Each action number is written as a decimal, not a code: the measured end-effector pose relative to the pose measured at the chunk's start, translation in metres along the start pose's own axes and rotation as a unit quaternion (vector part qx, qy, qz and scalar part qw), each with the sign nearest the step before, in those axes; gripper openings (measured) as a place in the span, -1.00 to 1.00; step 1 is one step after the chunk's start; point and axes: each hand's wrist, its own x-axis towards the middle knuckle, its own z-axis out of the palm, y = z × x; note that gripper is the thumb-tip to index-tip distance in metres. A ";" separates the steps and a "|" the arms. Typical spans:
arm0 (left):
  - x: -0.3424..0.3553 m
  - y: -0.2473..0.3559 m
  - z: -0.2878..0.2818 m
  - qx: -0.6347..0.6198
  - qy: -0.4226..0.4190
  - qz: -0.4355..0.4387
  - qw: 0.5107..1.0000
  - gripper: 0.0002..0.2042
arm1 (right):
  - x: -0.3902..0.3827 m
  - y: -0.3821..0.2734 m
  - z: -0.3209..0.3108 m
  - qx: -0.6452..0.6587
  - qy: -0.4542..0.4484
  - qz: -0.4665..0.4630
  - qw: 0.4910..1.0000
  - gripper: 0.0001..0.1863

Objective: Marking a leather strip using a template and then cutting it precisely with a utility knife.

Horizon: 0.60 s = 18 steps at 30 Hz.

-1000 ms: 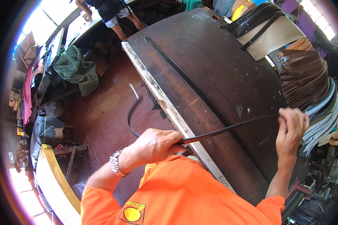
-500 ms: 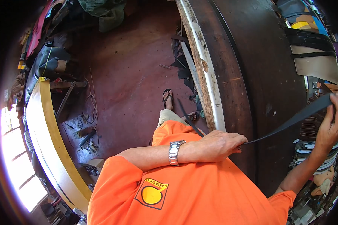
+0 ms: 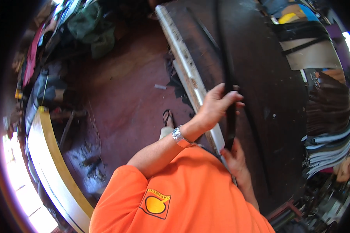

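A long black leather-like strip [image 3: 231, 122] runs between my two hands and on up over the dark table, blurred toward its far end. My left hand [image 3: 216, 105], with a metal watch on the wrist, is closed around its middle, thumb on top. Nearer my body, at the table's pale edge, my right hand [image 3: 237, 160] pinches the strip's near end between thumb and fingers. Another thin black strip [image 3: 254, 130] lies lengthwise on the table [image 3: 284, 155], partly hidden behind my left hand and the held strip.
A worn white-topped edge [image 3: 188, 68] borders the table on the left. Stacked dark and grey sheets [image 3: 328, 101] and a beige piece [image 3: 311, 54] lie along the right side. A yellow-edged board [image 3: 52, 159] stands at left. Dark scraps [image 3: 178, 87] lie on the red floor.
My right hand has come in from the far right toward my body with the strip. My left hand has moved forward over the table edge. The strip now points away from me.
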 end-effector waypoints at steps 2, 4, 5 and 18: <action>0.020 -0.007 -0.029 -0.025 0.054 -0.041 0.997 -0.77 | -0.010 0.011 0.001 -0.072 0.038 -0.021 0.996 -0.27; 0.032 -0.019 -0.053 -0.052 0.102 -0.054 0.992 -0.78 | -0.018 -0.009 0.002 -0.119 0.114 -0.107 0.980 -0.32; 0.036 -0.024 -0.061 -0.066 0.128 -0.062 0.988 -0.79 | -0.020 -0.016 -0.001 -0.112 0.128 -0.123 0.978 -0.32; 0.073 -0.029 -0.092 -0.058 0.134 -0.071 0.987 -0.85 | -0.061 -0.037 -0.003 -0.277 0.178 -0.123 0.936 -0.40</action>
